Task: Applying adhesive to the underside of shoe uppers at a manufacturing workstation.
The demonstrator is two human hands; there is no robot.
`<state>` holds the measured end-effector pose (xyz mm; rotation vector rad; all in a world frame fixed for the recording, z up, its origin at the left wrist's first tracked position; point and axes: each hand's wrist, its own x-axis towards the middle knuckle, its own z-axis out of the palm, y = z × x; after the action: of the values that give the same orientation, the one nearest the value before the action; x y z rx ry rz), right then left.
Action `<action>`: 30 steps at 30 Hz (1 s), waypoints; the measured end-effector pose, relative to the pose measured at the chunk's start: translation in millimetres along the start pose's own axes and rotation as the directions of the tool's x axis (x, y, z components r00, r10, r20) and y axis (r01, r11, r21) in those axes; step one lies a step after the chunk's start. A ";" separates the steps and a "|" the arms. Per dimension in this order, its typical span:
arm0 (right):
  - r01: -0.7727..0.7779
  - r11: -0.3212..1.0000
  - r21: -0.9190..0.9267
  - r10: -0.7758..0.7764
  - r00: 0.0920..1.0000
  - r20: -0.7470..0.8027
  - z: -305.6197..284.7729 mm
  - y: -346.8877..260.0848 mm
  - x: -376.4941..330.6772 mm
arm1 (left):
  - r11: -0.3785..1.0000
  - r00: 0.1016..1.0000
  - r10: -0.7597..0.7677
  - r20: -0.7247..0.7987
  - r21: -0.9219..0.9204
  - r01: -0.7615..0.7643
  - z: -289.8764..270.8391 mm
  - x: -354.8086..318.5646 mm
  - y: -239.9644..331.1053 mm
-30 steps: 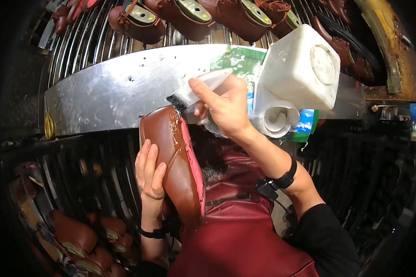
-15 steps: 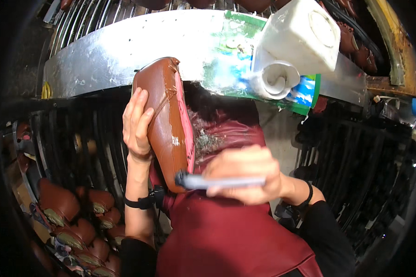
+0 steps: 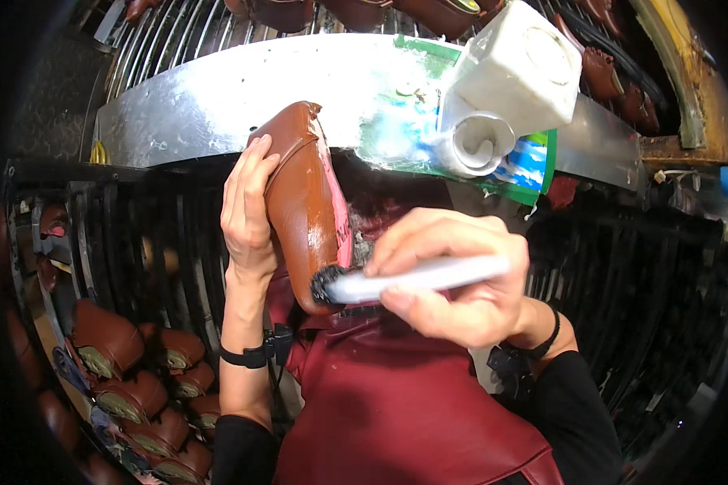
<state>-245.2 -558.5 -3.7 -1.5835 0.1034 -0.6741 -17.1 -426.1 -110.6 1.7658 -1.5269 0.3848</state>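
Note:
A brown leather shoe upper (image 3: pixel 295 198) is tilted between the bench edge and my apron, its pink underside edge facing right. My left hand (image 3: pixel 249 214) grips it along its left side, fingers curled over the leather. In my right hand (image 3: pixel 469 279) is a brush (image 3: pixel 429 277) with a pale handle, slightly blurred. Its dark bristles touch the lower end of the shoe upper, near the pink edge. Whitish smears show on the leather beside that edge.
Ahead lies a metal bench (image 3: pixel 299 77). On its right stand a white square container (image 3: pixel 518 69) and a white cup-like holder (image 3: pixel 479 144), over a green and blue sheet (image 3: pixel 396 121). More brown shoe uppers (image 3: pixel 109 335) sit on a rack at lower left. A dark red apron (image 3: pixel 396 396) covers my lap.
My right hand has moved up and slightly right, with the brush tip still at the shoe's lower end. The shoe upper has shifted slightly in view, with my left hand still on it.

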 end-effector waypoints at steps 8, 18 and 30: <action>0.150 0.980 -0.130 -0.135 0.984 0.115 -20.7 -26.6 56.3 | 0.933 0.918 -0.331 0.221 -0.069 0.353 -26.0 56.4 0.2; 0.168 0.941 -0.294 -0.195 0.979 -0.066 -64.1 72.2 72.0 | 0.570 0.779 -0.405 0.478 -0.534 0.624 -21.8 97.8 -49.0; -0.298 0.946 -0.128 0.051 0.526 -0.849 -66.3 87.5 -26.5 | 0.120 0.687 -0.627 0.367 -0.826 0.551 -11.2 -27.5 -22.0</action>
<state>-270.1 -618.0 -96.4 -1.3191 1.1179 -1.2607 -0.4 -398.6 -128.8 1.1990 -0.5310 -0.7277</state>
